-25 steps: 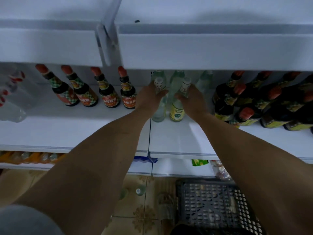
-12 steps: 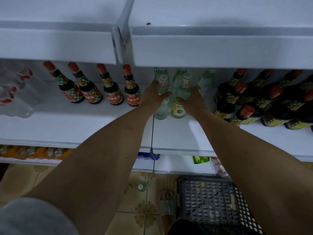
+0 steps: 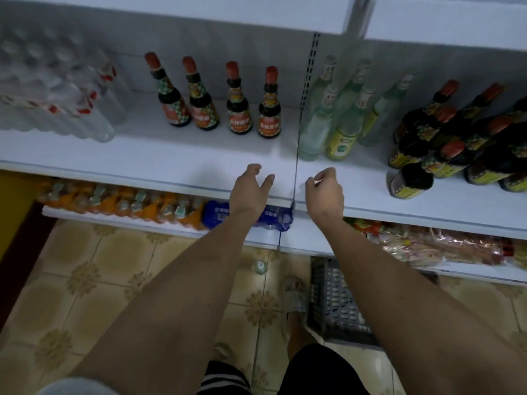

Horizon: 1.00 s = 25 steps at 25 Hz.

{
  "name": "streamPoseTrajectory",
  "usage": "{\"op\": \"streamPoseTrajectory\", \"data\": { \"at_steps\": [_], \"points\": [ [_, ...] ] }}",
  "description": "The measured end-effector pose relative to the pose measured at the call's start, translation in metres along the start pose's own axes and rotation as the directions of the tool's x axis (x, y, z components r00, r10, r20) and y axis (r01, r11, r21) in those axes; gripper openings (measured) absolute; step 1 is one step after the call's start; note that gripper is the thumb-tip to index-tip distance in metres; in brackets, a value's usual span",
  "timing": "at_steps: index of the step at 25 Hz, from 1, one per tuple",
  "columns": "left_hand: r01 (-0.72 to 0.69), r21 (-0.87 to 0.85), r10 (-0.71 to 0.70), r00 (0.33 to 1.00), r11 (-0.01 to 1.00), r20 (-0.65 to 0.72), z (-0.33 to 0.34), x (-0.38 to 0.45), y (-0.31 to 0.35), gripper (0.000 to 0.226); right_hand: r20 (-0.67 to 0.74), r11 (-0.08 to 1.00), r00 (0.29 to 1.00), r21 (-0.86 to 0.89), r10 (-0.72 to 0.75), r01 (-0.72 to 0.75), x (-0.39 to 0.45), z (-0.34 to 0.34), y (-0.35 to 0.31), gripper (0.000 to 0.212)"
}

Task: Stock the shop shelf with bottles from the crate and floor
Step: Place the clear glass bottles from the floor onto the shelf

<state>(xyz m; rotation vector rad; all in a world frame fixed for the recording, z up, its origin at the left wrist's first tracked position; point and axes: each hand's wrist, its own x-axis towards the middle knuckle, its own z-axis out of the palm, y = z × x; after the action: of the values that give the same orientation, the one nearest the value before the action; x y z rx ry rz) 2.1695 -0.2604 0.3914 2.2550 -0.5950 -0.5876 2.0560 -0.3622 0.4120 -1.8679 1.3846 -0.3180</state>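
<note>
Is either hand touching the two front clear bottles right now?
Apart. The head view shows bare white shelf between the left hand, the right hand and the front clear bottles.

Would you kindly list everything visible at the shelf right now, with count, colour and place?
Red-capped dark bottles: four, in a row, middle shelf left of the divider.
Clear pale-green bottles: about six, white caps, just right of the divider.
Dark yellow-labelled bottles: a dense cluster, count unclear, shelf far right.
Wrapped clear bottles: one pack, red-white caps, shelf far left.
Orange drink pack: lower shelf, left.
Blue pack: lower shelf, beside the orange one.
Crate: one, grey, on the floor right.
Bottle on floor: one, near the crate.
Left hand: open, empty, over the shelf edge.
Right hand: open, empty, beside it.
</note>
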Motion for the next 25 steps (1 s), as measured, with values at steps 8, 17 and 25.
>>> {"op": "streamPoseTrajectory", "data": {
  "at_steps": [8, 17, 25],
  "points": [
    [0.358, 0.022, -0.356, 0.917, 0.933, 0.177, 0.012, -0.073, -0.185, 0.036, 0.425, 0.949, 0.891, -0.316, 0.16, -0.02, -0.095, 0.145, 0.084, 0.03],
    [0.63, 0.123, -0.642, 0.742, 0.766, 0.193, 0.152, -0.05, -0.382, 0.044, 0.506, 0.859, 0.791, -0.51, 0.344, -0.047, -0.047, 0.298, 0.272, 0.04],
    [0.582, -0.178, -0.594, 0.804, 0.793, -0.016, 0.243, -0.02, -0.488, 0.064, 0.408, 0.981, 0.902, -0.178, 0.14, -0.072, -0.028, 0.397, 0.379, 0.069]
  ]
}}
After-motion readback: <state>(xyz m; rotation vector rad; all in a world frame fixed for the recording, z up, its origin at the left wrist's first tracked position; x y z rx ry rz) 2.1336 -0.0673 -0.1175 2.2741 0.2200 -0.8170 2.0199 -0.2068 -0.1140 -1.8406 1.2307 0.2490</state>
